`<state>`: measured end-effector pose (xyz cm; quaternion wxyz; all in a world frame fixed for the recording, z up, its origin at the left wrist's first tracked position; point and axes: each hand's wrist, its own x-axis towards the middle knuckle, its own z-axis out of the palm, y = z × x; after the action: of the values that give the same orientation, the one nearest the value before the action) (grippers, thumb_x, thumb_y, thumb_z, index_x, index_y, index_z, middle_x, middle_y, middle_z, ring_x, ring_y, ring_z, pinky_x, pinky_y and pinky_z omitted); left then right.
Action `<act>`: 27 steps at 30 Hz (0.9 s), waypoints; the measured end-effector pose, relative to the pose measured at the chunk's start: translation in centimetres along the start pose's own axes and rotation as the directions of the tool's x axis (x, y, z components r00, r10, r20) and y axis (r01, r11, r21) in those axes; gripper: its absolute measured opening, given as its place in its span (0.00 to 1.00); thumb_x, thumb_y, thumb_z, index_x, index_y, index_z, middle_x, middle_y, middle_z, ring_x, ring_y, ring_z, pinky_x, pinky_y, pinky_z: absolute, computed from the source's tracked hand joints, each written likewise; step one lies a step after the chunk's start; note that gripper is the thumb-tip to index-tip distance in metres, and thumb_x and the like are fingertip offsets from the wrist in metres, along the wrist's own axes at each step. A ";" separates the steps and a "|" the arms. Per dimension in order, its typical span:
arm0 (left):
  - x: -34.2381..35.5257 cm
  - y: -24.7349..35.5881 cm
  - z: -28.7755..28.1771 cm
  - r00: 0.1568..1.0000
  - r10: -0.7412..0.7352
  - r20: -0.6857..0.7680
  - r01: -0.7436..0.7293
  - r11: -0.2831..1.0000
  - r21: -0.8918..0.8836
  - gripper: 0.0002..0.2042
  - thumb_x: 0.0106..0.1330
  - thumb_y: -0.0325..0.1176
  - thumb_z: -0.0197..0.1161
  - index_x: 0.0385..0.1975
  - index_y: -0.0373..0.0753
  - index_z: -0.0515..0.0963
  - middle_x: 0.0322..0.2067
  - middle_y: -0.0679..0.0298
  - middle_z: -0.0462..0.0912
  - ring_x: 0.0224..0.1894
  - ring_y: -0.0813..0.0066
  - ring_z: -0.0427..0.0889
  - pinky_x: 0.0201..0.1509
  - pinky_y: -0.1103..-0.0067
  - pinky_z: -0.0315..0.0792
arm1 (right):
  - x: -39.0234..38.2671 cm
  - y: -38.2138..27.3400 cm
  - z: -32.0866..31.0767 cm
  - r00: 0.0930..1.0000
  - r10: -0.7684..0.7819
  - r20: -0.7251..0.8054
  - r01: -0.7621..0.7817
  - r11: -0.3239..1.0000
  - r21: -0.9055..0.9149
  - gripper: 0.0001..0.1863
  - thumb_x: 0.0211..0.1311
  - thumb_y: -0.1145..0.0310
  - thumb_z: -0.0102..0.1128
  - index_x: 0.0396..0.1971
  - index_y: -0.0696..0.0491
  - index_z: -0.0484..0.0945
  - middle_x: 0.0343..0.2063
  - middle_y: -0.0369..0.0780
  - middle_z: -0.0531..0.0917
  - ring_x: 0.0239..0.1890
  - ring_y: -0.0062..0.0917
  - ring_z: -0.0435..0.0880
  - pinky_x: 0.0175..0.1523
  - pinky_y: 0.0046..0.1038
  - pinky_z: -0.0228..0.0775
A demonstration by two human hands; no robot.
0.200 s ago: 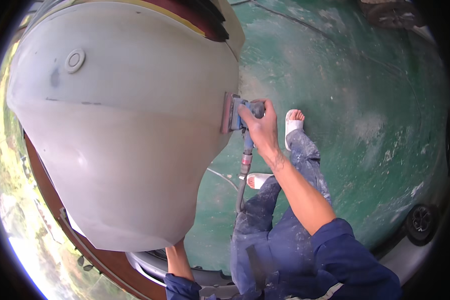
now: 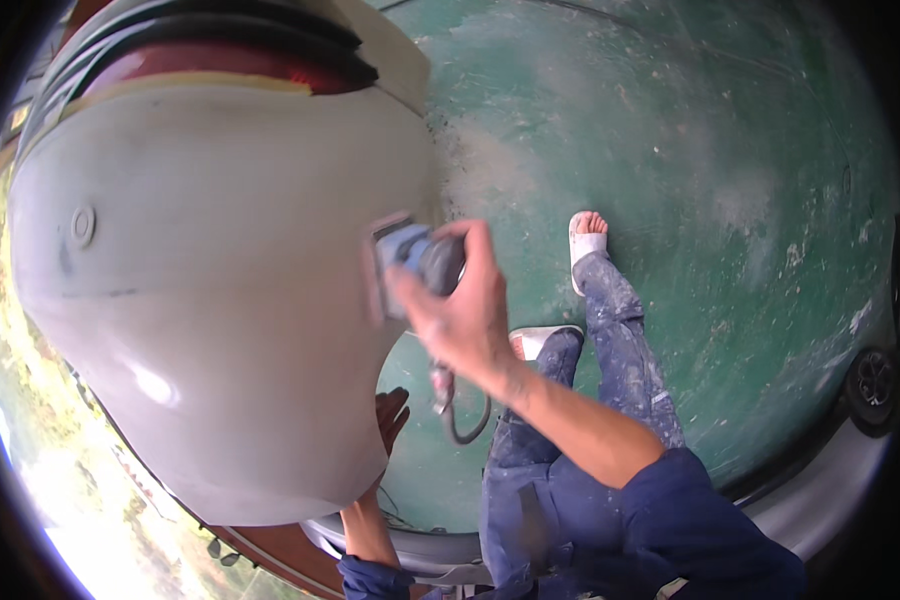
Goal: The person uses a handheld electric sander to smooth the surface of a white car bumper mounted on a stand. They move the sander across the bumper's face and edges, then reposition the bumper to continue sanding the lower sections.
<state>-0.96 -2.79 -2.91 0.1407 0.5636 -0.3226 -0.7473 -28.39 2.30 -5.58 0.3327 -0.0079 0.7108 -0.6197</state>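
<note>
My right hand point(image 2: 460, 310) is wrapped around a blue and dark grey sander point(image 2: 410, 262). The tool's flat pad is against the right side of a grey, primed car bumper point(image 2: 210, 350), and both hand and sander are smeared by motion. From the sander hangs a grey hose point(image 2: 467, 436) with a reddish fitting. Fingers of my left hand point(image 2: 392, 415) show past the bumper's lower right edge, stretched out with nothing seen in them. The bumper hides the rest of that palm. A round raised cap point(image 2: 83, 226) and dark patches mark the bumper's left part.
Above the bumper sits a red tail light point(image 2: 205, 68) bordered by yellowish and black trim. The green floor point(image 2: 710, 270) is dusty and scuffed. My feet in white sandals point(image 2: 578, 250) stand right of the bumper. Another car's wheel point(image 2: 873, 385) is at the far right.
My right hand and the sander have shifted left and slightly down across the bumper. Left-hand fingers now show past its edge, where before only the wrist showed. The whole view has shifted.
</note>
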 end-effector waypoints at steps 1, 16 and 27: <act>0.2 -0.2 0.4 0.997 -0.063 0.041 0.063 0.998 0.013 0.31 0.77 0.52 0.62 0.70 0.34 0.71 0.58 0.43 0.84 0.49 0.46 0.88 0.55 0.59 0.84 | -2.1 -1.1 0.2 0.995 -0.098 -0.022 0.097 0.995 -0.030 0.31 0.57 0.63 0.80 0.52 0.58 0.69 0.36 0.44 0.83 0.37 0.30 0.85 0.43 0.35 0.79; -1.4 2.2 -3.7 0.891 -0.427 0.152 0.382 0.888 0.255 0.28 0.80 0.54 0.60 0.54 0.27 0.79 0.26 0.51 0.85 0.19 0.70 0.79 0.23 0.75 0.74 | 8.6 13.4 -1.4 0.988 0.145 0.048 -0.148 0.987 0.063 0.27 0.55 0.58 0.79 0.45 0.57 0.75 0.37 0.50 0.85 0.39 0.43 0.87 0.47 0.40 0.79; -2.1 2.6 -1.3 0.881 -0.438 0.177 0.439 0.898 0.036 0.23 0.76 0.48 0.67 0.51 0.30 0.80 0.21 0.54 0.81 0.19 0.67 0.75 0.28 0.68 0.75 | 23.1 7.1 -3.8 0.990 -0.059 0.126 0.070 0.994 -0.087 0.35 0.47 0.46 0.80 0.45 0.59 0.79 0.35 0.49 0.88 0.41 0.42 0.90 0.51 0.39 0.81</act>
<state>0.51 -3.98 0.15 -0.0603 0.5515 -0.1960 -0.8086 -45.34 -2.46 -22.52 0.3551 -0.0844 0.7159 -0.5953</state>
